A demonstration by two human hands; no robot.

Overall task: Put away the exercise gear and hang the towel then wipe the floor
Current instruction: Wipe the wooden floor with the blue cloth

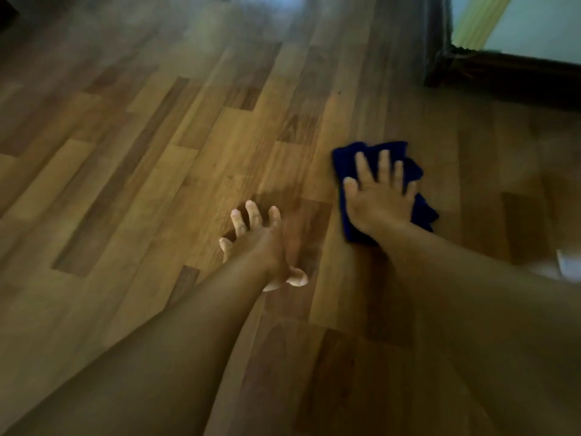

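Wood-pattern floor (151, 171) fills nearly the whole view, planks running diagonally, light and dark strips mixed. Picture blurred throughout, so fine detail is uncertain.

At the floor's far right edge stands a dark frame (440, 42), looks like a door or window surround, with pale green beyond it. It bounds the wiping area on that side; a cloth pushed further that way would likely meet its base.

Both bare forearms reach in from the near edge. No exercise gear and no hung towel in view, so the job appears to be at its last part, wiping.

Blue cloth (383, 190) lies crumpled flat on the floor, right of centre, well short of the frame. Right hand (377, 196) rests on top of it, fingers straight and spread, palm down: probably pressing to drag the cloth across the boards rather than gripping it.

Left hand (261, 243) is planted on bare floor just beside the cloth, fingers splayed wide, holding nothing. Likely a prop for body weight while crouched.

Small pale object (566, 265) at the right edge, cut off; cannot tell what it is.
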